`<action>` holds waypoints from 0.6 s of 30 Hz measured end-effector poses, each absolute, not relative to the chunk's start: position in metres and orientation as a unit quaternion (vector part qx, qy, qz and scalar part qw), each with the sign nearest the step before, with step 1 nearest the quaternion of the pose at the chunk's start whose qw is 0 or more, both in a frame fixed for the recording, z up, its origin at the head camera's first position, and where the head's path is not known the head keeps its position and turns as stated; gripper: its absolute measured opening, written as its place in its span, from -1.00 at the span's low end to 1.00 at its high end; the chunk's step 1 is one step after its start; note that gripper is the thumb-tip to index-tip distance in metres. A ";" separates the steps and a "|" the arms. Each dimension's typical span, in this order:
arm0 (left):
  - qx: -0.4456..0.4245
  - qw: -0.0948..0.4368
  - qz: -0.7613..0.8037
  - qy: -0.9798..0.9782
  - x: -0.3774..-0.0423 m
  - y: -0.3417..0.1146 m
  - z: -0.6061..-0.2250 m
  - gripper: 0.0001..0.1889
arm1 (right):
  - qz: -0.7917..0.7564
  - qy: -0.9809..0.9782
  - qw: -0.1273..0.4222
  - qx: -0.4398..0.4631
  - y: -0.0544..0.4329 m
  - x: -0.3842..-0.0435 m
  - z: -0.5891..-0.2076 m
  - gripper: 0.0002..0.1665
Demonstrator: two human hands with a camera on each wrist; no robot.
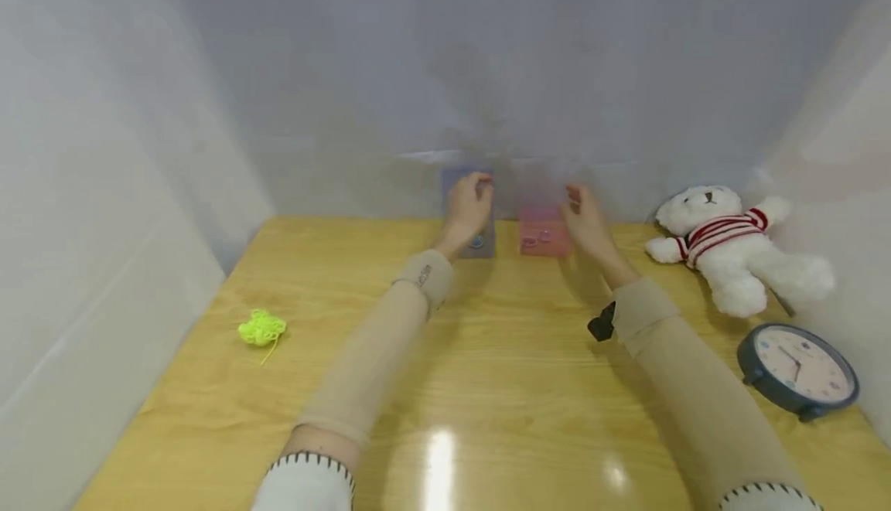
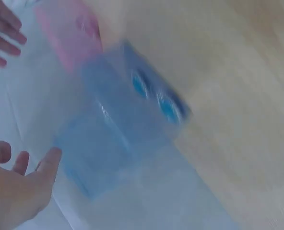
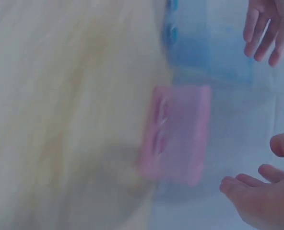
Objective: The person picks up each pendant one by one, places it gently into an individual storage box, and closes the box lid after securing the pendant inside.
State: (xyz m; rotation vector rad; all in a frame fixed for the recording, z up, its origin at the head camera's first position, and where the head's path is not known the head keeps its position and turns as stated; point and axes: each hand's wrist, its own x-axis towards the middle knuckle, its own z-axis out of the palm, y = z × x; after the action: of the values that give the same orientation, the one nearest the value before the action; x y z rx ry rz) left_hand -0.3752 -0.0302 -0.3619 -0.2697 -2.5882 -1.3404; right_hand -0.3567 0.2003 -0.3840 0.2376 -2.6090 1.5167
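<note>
Near the back wall my left hand (image 1: pixel 466 211) hovers over a translucent blue plastic case (image 1: pixel 479 250), covering part of it in the head view. The left wrist view shows two round teal pieces at one end of the case (image 2: pixel 127 108). The fingers of this hand are loosely bent and hold nothing. To the right, my right hand (image 1: pixel 586 223) is beside a smaller translucent pink case (image 1: pixel 544 233) with small rounded shapes on its front. In the right wrist view a gap shows between the relaxed fingertips (image 3: pixel 230 187) and the pink case (image 3: pixel 180 134).
A bundle of neon yellow string (image 1: pixel 261 328) lies at the left of the wooden table (image 1: pixel 515 387). At the right are a white teddy bear (image 1: pixel 731 236) in a striped sweater and a round dark-rimmed clock (image 1: pixel 797 368). A pale sheet (image 1: pixel 348 93) rises behind the table.
</note>
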 end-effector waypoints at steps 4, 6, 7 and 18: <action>-0.053 0.088 -0.492 -0.865 -0.383 -0.069 -0.352 -0.57 | 0.494 -0.866 0.035 0.070 0.171 -0.364 -0.369 -0.31; -0.033 0.062 -0.503 -0.861 -0.385 -0.085 -0.354 -0.52 | 0.503 -0.862 0.010 0.065 0.155 -0.366 -0.366 -0.29; -0.026 0.046 -0.503 -0.863 -0.386 -0.092 -0.355 -0.50 | 0.506 -0.860 -0.004 0.064 0.148 -0.367 -0.365 -0.27; -0.026 -0.054 -0.511 -0.858 -0.394 -0.121 -0.370 -0.40 | 0.558 -0.820 -0.119 0.042 0.089 -0.382 -0.368 -0.07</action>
State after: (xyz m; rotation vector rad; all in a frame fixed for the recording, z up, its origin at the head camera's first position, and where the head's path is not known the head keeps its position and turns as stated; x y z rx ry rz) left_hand -0.3937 -0.1215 -0.3705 -0.0853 -2.7918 -1.6619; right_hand -0.3824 0.0894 -0.3679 0.1426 -2.7932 1.8989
